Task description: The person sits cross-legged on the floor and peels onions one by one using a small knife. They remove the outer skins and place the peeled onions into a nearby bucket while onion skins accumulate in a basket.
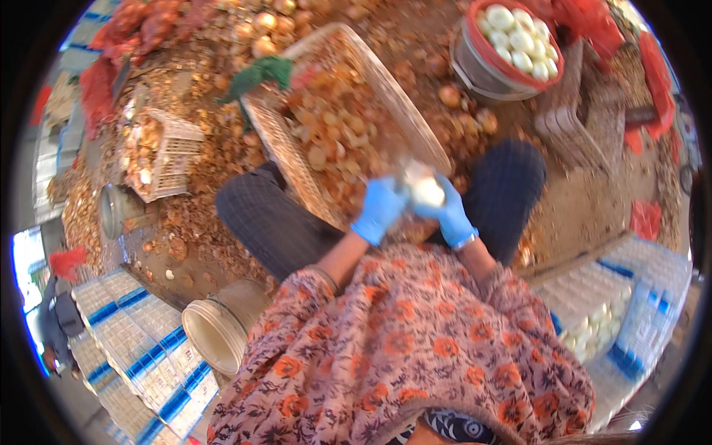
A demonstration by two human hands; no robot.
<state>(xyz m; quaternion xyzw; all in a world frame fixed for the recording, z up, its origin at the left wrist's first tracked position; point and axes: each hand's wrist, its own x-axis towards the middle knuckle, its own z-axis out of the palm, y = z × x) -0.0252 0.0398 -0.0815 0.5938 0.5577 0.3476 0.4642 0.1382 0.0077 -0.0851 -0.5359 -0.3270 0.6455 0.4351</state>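
A white peeled onion (428, 191) is held between my hands, in front of my lap at the near end of a plastic crate. My right hand (448, 208), in a blue glove, is closed around the onion from the right and below. My left hand (381, 206), also blue-gloved, is at the onion's left side, its fingers blurred; whether it holds a tool cannot be made out. Onion skins and cut onion pieces (328, 130) lie in the long crate (384, 72) beyond my hands. A bucket (489, 75) with a red rim, at the upper right, holds several peeled onions (522, 41).
Unpeeled onions (265, 23) and loose skins cover the floor ahead. A small crate (178, 150) and a metal pail (114, 211) stand left. A white bucket (214, 334) lies tilted near my left side. Stacked packs (133, 339) and bagged onions (598, 328) flank me.
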